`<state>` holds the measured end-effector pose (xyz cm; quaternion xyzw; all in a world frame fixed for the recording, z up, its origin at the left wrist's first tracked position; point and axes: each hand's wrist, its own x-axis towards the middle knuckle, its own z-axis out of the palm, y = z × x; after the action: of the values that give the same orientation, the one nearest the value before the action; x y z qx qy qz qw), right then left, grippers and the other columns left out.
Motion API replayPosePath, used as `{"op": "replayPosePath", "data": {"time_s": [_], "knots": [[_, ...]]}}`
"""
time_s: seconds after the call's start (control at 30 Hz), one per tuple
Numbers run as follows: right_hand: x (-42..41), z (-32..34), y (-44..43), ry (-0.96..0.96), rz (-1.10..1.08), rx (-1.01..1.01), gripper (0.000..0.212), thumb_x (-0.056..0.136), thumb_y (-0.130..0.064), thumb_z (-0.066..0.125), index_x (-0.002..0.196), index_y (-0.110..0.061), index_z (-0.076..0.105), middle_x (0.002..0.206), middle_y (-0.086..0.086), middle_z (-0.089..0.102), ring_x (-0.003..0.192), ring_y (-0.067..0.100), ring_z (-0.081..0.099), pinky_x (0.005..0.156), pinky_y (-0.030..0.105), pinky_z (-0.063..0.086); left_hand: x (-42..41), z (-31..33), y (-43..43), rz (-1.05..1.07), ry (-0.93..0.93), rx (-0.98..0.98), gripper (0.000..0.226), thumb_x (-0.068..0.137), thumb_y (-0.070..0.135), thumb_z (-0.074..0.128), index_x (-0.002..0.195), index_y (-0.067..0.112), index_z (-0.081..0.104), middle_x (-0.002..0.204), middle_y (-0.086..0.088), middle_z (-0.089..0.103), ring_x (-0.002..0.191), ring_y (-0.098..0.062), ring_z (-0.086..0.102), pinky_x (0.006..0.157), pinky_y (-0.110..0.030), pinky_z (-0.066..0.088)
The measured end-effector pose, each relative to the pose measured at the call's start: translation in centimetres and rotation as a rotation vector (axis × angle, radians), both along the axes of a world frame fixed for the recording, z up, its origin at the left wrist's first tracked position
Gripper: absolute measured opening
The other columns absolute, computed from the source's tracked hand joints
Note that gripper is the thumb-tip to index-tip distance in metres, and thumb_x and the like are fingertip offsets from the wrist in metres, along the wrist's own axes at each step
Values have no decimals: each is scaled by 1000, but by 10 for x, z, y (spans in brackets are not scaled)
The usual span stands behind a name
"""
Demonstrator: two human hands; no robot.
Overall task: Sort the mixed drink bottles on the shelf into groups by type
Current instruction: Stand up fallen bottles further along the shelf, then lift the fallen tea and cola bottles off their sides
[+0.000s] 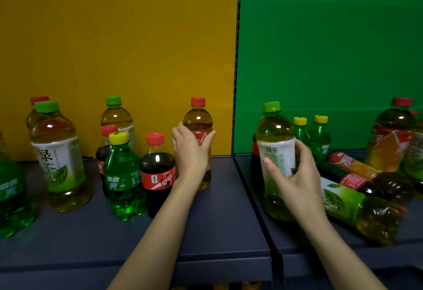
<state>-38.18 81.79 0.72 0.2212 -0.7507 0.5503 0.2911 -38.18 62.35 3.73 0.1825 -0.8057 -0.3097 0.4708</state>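
Fingers, left: on my left hand (191, 152) the fingers (182, 137) are curled round the label band of the red-capped iced tea bottle (198, 119), clamped on it.
Fingers, right: on my right hand (299, 175) the fingers (303, 152) and thumb pinch the white label of the green tea bottle (275, 133), clamped as well.
Iced tea bottle: upright on the left bay of the shelf (219, 221), near the yellow back panel (137, 49), at 3 o'clock of the cola bottle (158, 170).
Green tea bottle: upright in the right bay, before the green back panel (332, 49), at 3 o'clock of the iced tea across the divider (235, 83).
Neighbours: a Sprite bottle (122, 175) stands at 9 o'clock of the cola; a fallen green tea bottle (357, 212) lies at 4 o'clock of my right hand.
Step in hand: I judge it a two-handed pick, one bottle of each type gripped; I cannot tell whether either base has left the shelf.
Next move: probably carry each to its own kind. That calls for lifting straight up first, since cola crowds my left wrist and the fallen bottle sits beside my right.
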Motion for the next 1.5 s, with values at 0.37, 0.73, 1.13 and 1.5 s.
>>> {"op": "replayPosePath", "data": {"time_s": [0.37,0.73,1.13,1.5], "knots": [[2,-14,0,-83,105,-172,69,78,-25,69,134,-30,30,128,-2,49,115,9,50,83,8,47,2,-6,-3,-64,41,84,79,76,42,70,133,2,35,127,-15,43,120,-28,43,94,-33,38],[25,-3,33,-99,61,120,60,85,-30,60,139,-27,33,129,-17,36,119,-1,36,98,23,35,33,-14,23,-124,135,38,68,88,18,61,143,4,23,148,-11,27,136,-23,26,103,-19,18],[-9,30,157,-59,-74,248,16,90,-12,55,99,-21,64,94,-13,64,82,-9,57,67,4,42,79,-28,136,-401,190,-149,8,84,17,64,88,23,60,71,9,57,63,-10,55,55,-40,51],[-91,21,239,109,229,719,28,88,-3,55,109,-19,62,106,-10,59,102,4,55,92,22,43,36,-41,250,-7,-266,-69,44,87,59,38,103,20,48,97,3,59,95,-24,58,69,-32,38]]}}
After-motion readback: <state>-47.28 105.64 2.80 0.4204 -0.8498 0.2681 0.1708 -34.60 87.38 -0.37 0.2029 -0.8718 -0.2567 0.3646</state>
